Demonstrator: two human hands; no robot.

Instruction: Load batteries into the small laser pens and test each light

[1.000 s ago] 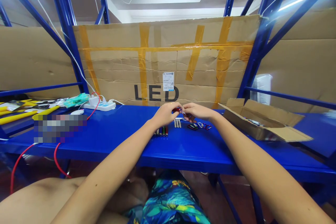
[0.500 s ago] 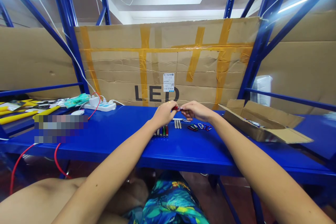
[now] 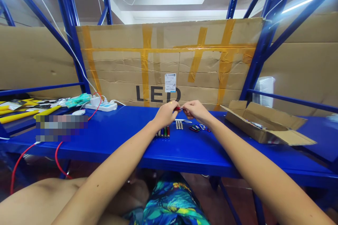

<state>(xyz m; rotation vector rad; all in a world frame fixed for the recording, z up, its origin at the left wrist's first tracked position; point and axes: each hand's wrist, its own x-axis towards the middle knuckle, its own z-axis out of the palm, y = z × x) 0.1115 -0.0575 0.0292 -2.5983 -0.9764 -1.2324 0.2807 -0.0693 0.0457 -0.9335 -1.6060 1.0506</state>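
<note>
Above the blue shelf [image 3: 105,137], my left hand [image 3: 167,114] and my right hand [image 3: 195,110] meet, both closed on a small red pen-like piece [image 3: 179,108] held between their fingertips. Just below the left hand lies a row of several coloured pen-like tubes [image 3: 163,132]. A cluster of small silver batteries [image 3: 179,124] sits under the hands. Several small carabiner clips [image 3: 199,127] lie beside it, under the right hand.
An open cardboard box [image 3: 266,123] sits at the right. A taped cardboard sheet marked LED [image 3: 169,63] stands behind. A white power strip [image 3: 100,105], red cable [image 3: 59,154], yellow items [image 3: 18,114] and packets lie at the left. Blue rack posts rise on both sides.
Both hands have risen slightly with the red piece, and the view has shifted a little. Things on the shelf have not moved.
</note>
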